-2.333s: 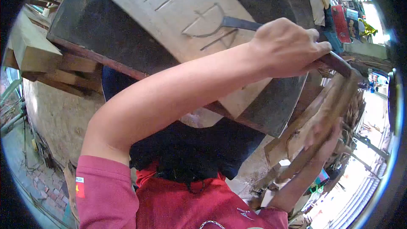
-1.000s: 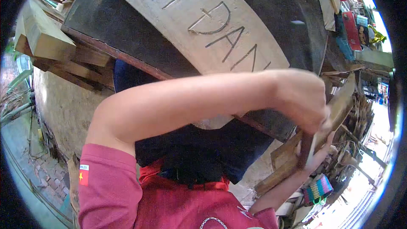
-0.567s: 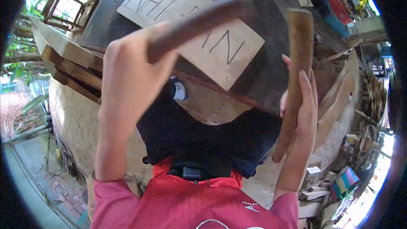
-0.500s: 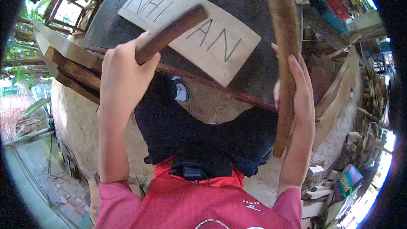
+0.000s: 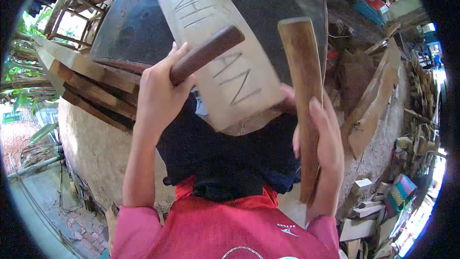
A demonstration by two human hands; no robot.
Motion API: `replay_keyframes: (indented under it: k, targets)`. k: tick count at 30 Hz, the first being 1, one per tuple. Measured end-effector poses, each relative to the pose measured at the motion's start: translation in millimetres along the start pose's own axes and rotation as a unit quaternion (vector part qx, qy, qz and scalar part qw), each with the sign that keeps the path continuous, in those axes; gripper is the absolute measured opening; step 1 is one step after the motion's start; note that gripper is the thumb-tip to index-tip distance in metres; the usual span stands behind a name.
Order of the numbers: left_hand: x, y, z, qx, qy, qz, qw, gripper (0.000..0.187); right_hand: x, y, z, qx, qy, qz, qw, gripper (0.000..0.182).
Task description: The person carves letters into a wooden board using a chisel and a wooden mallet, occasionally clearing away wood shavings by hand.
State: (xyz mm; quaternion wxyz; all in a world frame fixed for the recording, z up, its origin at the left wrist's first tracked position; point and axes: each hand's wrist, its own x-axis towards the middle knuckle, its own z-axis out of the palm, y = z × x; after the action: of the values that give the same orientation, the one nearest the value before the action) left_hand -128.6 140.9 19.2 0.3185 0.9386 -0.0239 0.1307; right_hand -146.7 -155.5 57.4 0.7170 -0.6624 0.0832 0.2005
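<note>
My left hand (image 5: 160, 91) is closed around a short dark wooden bar (image 5: 208, 53), its rounded end pointing up and right over the board. A pale wooden board (image 5: 201, 19) with carved letters lies slanted across the near table edge, its lower end over my lap. My left fingertips are right at the board's left edge. In my right hand (image 5: 328, 139) is a long brown wooden club (image 5: 303, 62), broad at the top and held nearly upright. A finger of that hand reaches the board's lower right corner.
The dark round-edged table (image 5: 129, 33) is in front of me. Wooden planks (image 5: 96, 79) lean at its left, and a rough slab (image 5: 373, 110) stands at the right. Scrap wood (image 5: 364, 211) and a woven bag (image 5: 401, 193) are on the right-hand ground.
The board has turned clockwise to a steeper slant and come nearer, past the table edge. My left hand with the bar moved right; my right hand with the club moved left and nearer.
</note>
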Motion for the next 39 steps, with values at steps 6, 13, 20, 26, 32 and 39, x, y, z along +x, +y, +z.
replay_keyframes:
  k: [6, 13, 20, 26, 32, 39]
  targets:
    - [-1.3, 18.5, -0.1, 0.064, 0.048, 0.058, 0.995, 0.044, -47.3, 32.9, -10.2, 0.062, 0.055, -0.016, 0.996, 0.051]
    - [-0.3, 96.1, 34.8, -0.088, -0.099, 0.175, 0.976, 0.044, -46.0, 46.4, -54.5, 0.134, 0.204, -0.029, 0.969, 0.069]
    - [43.0, 134.1, 117.7, -0.178, -0.015, 0.402, 0.898, 0.037, -49.9, 38.7, -76.8, 0.171, 0.239, -0.066, 0.954, 0.068]
    - [69.7, 127.8, 133.1, -0.188, 0.036, 0.409, 0.892, 0.032, -42.4, 42.8, -78.6, 0.149, 0.264, -0.076, 0.950, 0.064]
    - [78.1, 118.2, 134.6, -0.185, 0.045, 0.385, 0.903, 0.031, -30.4, 45.6, -75.8, 0.160, 0.243, -0.072, 0.954, 0.061]
    - [80.0, 116.9, 124.3, -0.217, -0.019, 0.384, 0.897, 0.036, -20.7, 43.9, -67.9, 0.148, 0.243, -0.060, 0.957, 0.060]
